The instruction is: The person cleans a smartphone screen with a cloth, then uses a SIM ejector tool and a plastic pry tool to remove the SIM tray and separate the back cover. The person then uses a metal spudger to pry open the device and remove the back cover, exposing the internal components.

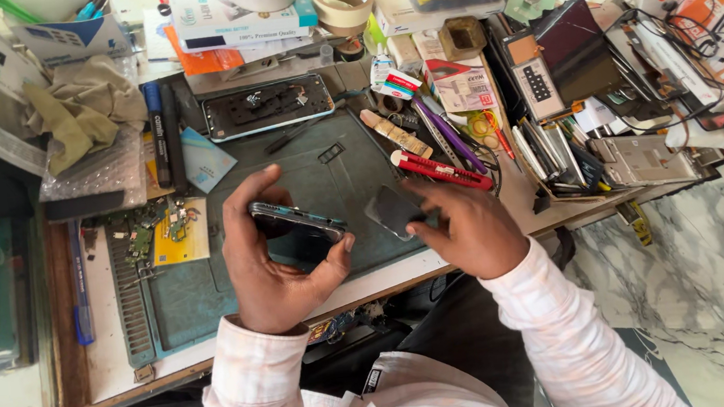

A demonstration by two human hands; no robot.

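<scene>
My left hand grips a dark smartphone by its edges and holds it tilted above the green work mat. Beside it, my right hand pinches a small dark flat rectangular piece just to the right of the phone. The two items are close but apart. At the back of the mat lies an opened phone frame with its inner parts showing.
A red-handled tool and a purple tool lie at the mat's right. Small circuit boards sit left of the mat, near a crumpled cloth. Tape rolls, boxes and cables crowd the back and right. The desk's front edge is near my arms.
</scene>
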